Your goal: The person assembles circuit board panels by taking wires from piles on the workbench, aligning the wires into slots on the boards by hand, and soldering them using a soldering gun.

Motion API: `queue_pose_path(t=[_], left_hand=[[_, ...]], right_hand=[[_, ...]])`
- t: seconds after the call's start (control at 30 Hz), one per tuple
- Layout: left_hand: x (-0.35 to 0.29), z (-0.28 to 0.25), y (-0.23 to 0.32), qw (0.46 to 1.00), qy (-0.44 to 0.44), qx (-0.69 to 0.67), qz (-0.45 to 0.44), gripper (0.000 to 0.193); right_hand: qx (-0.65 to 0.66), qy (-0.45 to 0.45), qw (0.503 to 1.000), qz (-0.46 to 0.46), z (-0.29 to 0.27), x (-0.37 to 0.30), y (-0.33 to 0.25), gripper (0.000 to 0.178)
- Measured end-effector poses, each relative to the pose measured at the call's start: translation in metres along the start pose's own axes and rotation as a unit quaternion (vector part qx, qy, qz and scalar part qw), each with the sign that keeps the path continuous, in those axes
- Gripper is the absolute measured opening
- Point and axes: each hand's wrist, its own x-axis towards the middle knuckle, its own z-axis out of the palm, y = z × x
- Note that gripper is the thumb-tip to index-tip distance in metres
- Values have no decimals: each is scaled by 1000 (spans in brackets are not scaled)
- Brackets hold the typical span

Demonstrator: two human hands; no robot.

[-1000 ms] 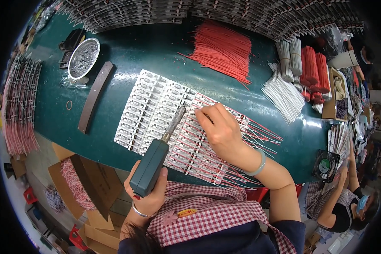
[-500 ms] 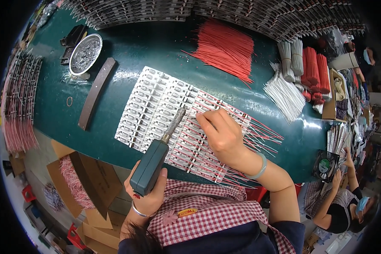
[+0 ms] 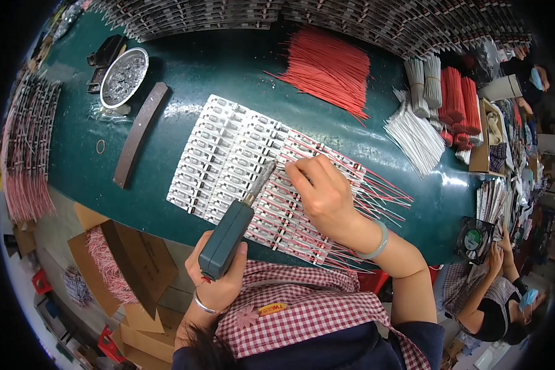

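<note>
My left hand (image 3: 223, 282) is wrapped round the dark green handle of a soldering iron (image 3: 227, 237). Its grey, crusted tip reaches over the middle of a panel of white circuit boards (image 3: 234, 132), close to the fingertips of my right hand (image 3: 325, 196). Those fingers are closed in a pinch on a thin wire, mostly hidden by the fingers. Rows of small metal parts cover the panel. Red and white wires (image 3: 382, 188) lie across its right half and stick out past the right edge.
Loose red wires (image 3: 327, 68) lie behind the panel, white wires (image 3: 416, 142) to the right. A metal bowl (image 3: 124, 77) and a curved brown strip (image 3: 140, 135) are on the left. Finished-looking wired boards (image 3: 31, 148) stand at the far left. A co-worker (image 3: 490, 302) sits at right.
The soldering iron and my left hand have shifted slightly right, the tip now nearer my right fingertips. My right hand has barely moved.
</note>
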Motion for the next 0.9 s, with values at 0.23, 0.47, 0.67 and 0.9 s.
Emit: queue_pose_path(t=[0.23,0.47,0.67,0.9], left_hand=[[0,-1,5,1000,-6,15,-1,16],[-1,-4,6,999,4,38,27,16],[-5,-6,4,998,16,38,49,20],[-12,-12,0,999,13,32,19,22]], right_hand=[[-7,1,1000,-3,1,1,0,35],[2,-13,1000,27,1,-1,-3,36],[-15,9,1000,4,4,-1,-1,34],[9,40,999,1,-2,-2,-11,40]])
